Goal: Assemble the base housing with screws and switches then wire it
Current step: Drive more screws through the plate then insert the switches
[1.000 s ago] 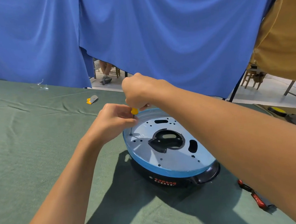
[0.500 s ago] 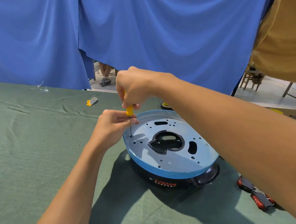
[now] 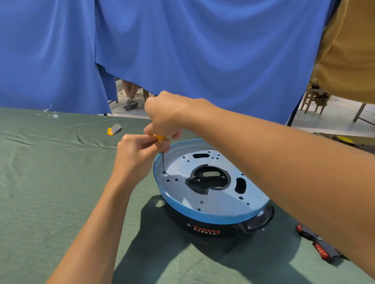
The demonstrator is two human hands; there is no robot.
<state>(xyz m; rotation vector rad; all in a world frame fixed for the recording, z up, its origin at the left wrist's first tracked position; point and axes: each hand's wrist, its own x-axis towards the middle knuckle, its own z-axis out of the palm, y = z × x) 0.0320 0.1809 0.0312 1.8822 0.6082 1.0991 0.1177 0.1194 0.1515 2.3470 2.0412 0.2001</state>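
Two hands on one screwdriver [image 3: 162, 154] at frame centre, right hand [image 3: 165, 116] fingers wrapped round its yellow handle, left hand [image 3: 135, 156] fingers pinching just below, shaft near upright, tip down at left edge of base housing [image 3: 188, 204], housing centre-right on green worktop [image 3: 39, 202], open cloth leftward

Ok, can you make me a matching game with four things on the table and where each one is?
Things: 1 screwdriver; 2 red-and-black tool; 3 small yellow-and-grey piece; 4 base housing.
Places: A far off by the blue curtain; B in the right hand; C middle of the green cloth; D partly hidden by the right forearm.
Pairs: 1-B, 2-D, 3-A, 4-C.
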